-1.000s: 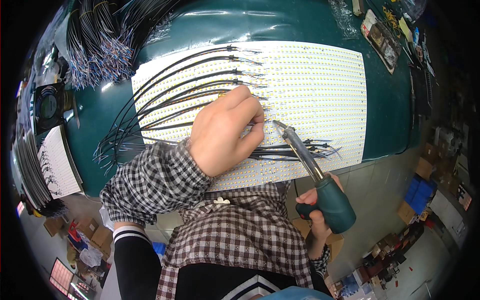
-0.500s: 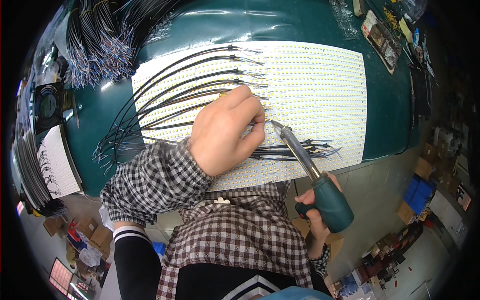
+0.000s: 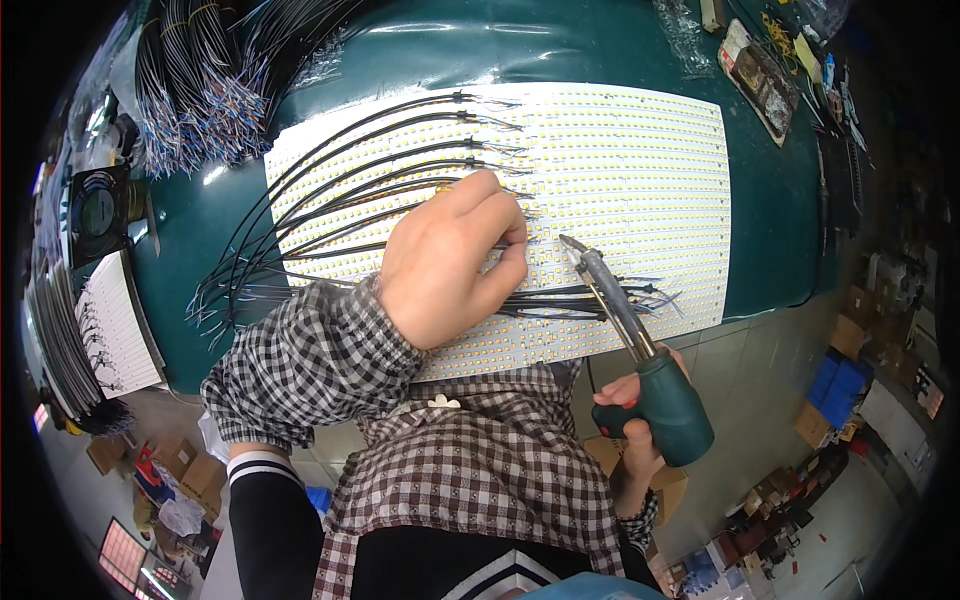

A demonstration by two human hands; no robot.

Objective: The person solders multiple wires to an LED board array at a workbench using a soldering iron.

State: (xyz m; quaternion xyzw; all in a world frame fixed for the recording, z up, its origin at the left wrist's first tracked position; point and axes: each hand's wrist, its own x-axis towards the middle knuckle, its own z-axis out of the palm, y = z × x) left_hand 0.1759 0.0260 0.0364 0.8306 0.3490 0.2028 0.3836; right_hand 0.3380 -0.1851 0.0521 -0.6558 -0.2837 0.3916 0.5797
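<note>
My right hand (image 3: 640,425) is closed round the green handle of a soldering iron (image 3: 672,408). The iron's metal tip points up and left, just right of my left fingertips and close over the white LED board (image 3: 650,160). Over the middle of that board, my left hand (image 3: 450,260) pinches the end of a thin black cable, mostly hidden by the fingers. Several black cables (image 3: 370,150) with stripped, coloured ends curve across the board's left half. More loose cables (image 3: 560,303) lie bundled below my left fingers.
Large bundles of black cable (image 3: 205,90) lie at the far left of the green table (image 3: 500,55). A small fan (image 3: 100,210) and a wired white board (image 3: 118,320) stand at left. A stained block-shaped thing (image 3: 760,80) rests at the far right, beside scattered tools.
The soldering iron has moved slightly right, its tip drawing away from my left fingertips. My left hand stays in nearly the same place.
</note>
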